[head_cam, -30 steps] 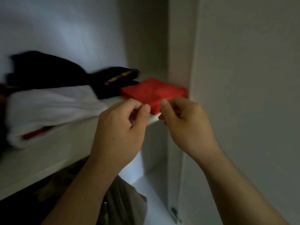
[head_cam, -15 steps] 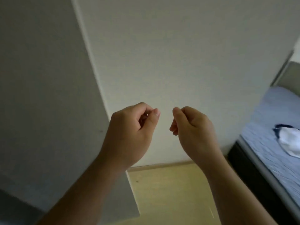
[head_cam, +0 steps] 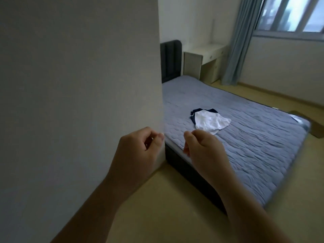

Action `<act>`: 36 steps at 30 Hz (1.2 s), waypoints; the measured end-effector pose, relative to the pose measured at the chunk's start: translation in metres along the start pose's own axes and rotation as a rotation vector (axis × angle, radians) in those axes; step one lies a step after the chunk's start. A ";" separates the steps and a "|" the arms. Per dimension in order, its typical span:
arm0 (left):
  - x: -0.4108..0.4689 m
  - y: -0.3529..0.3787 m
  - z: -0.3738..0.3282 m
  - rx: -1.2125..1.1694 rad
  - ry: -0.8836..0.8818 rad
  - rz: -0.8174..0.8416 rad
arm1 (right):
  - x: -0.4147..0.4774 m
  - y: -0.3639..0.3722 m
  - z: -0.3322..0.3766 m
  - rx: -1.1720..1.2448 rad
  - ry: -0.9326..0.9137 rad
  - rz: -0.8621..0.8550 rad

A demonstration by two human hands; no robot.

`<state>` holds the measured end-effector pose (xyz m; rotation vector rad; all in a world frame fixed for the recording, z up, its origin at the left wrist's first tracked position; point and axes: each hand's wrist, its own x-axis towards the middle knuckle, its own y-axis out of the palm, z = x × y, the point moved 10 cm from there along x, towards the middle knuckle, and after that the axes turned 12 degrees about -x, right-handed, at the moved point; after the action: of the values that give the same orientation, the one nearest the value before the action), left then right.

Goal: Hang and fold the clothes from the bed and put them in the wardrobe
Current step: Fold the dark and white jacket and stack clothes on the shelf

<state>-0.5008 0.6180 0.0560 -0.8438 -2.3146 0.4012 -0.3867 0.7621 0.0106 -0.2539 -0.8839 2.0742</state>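
Hands raised at lower centre, just apart: left hand (head_cam: 140, 155) and right hand (head_cam: 205, 151), fingers curled in on both, nothing held. White-and-navy garment (head_cam: 210, 121) lies crumpled on the bed (head_cam: 254, 137), mid-frame, beyond the right hand, untouched. Wall (head_cam: 78, 102) fills the left half; desk (head_cam: 206, 57), curtain (head_cam: 236, 41) and window (head_cam: 289, 14) sit upper right.

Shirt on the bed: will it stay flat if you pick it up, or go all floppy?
Probably floppy: the shirt lies crumpled in soft folds on the quilted bed. It looks thin, so it is likely light. Lying limp like that, it shouldn't roll.
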 end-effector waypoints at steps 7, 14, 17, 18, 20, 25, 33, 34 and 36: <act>0.132 0.124 0.059 -0.068 0.037 0.173 | 0.130 -0.022 -0.089 -0.066 0.150 -0.088; 0.277 0.246 0.131 -0.102 0.021 0.424 | 0.267 -0.026 -0.158 -0.163 0.338 -0.159; 0.328 0.301 0.152 -0.080 0.018 0.521 | 0.312 -0.033 -0.196 -0.190 0.424 -0.170; 0.342 0.319 0.158 -0.070 0.019 0.546 | 0.325 -0.035 -0.210 -0.197 0.449 -0.169; 0.365 0.356 0.172 -0.056 0.010 0.593 | 0.349 -0.037 -0.238 -0.206 0.497 -0.165; 0.402 0.451 0.221 0.009 -0.068 0.724 | 0.413 -0.027 -0.314 -0.190 0.568 -0.127; 0.457 0.569 0.353 0.047 -0.412 0.851 | 0.515 0.027 -0.421 -0.118 0.716 0.040; 0.464 0.584 0.375 0.030 -0.474 0.858 | 0.527 0.035 -0.432 -0.119 0.729 0.075; 0.477 0.618 0.420 -0.002 -0.579 0.871 | 0.550 0.054 -0.455 -0.132 0.751 0.130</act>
<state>-0.7704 1.3678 -0.3316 -1.9293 -2.2976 1.1283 -0.5506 1.3929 -0.2856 -1.0990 -0.5391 1.8063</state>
